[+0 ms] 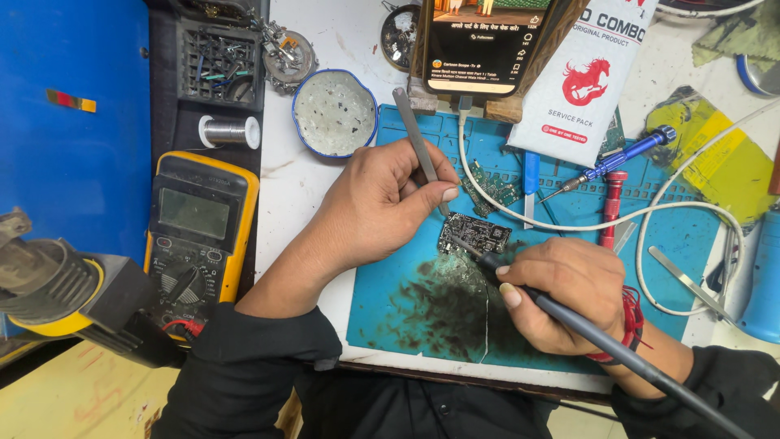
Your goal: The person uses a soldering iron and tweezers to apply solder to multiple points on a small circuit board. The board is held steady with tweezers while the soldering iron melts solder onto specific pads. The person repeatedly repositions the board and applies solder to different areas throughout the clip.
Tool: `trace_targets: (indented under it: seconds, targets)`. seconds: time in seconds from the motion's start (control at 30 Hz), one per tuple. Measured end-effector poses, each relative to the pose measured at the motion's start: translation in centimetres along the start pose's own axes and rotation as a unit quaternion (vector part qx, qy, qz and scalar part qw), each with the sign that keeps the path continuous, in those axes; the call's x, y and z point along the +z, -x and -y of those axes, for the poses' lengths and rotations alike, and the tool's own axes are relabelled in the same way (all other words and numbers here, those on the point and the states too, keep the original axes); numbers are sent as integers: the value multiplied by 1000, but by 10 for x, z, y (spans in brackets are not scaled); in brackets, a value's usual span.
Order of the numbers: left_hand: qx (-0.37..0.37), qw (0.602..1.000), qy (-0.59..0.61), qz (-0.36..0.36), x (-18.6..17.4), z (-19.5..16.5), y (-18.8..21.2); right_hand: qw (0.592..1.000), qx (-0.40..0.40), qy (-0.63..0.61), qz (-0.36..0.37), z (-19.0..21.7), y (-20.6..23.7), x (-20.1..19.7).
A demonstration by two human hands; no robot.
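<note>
Black small circuit board [474,233] on stained blue mat [390,301], left hand [382,207] grip pinching tweezers [420,142], right hand [561,293] gripping soldering iron [617,349]

My right hand [561,293] hides the iron's [617,349] grip; above the board [474,233], the phone [485,41] is cut off.

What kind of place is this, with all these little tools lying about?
Most likely a small electronics repair bench. The right hand holds a dark soldering iron to a small black circuit board on a stained blue work mat, beside a yellow multimeter.
</note>
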State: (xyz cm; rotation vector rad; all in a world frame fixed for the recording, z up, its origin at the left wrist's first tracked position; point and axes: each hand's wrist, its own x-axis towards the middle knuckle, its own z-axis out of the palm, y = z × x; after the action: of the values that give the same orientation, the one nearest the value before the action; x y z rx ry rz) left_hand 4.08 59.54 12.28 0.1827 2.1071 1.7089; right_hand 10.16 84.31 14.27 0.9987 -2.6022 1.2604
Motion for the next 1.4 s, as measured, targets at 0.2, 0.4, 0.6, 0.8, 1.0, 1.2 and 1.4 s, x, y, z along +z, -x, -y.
trace_targets:
  seconds: [0.2,0.4,0.6,0.8,1.0,1.2,1.4]
  targets:
    - [-3,1000,-2,2,0,0,0,1000,1,-10,-1,0,-1,1]
    - [-10,1000,-4,2,0,-1,-1,1000,3,-11,0,0,-1,1]
    - [-6,1000,0,0,0,-1,0,1000,7,-11,3,0,0,0]
    - [-10,1000,-1,1,1,-1,0,1000,7,-6,4,-1,1,0]
    - [-2,1000,0,0,1,-1,-1,1000,3,-8,4,-1,1,-1]
    - [-8,1000,-7,-1,1,-2,-1,1000,4,-8,3,0,0,-1]
    - [-5,1000,-7,2,1,-2,-1,1000,3,-5,-3,0,0,-2]
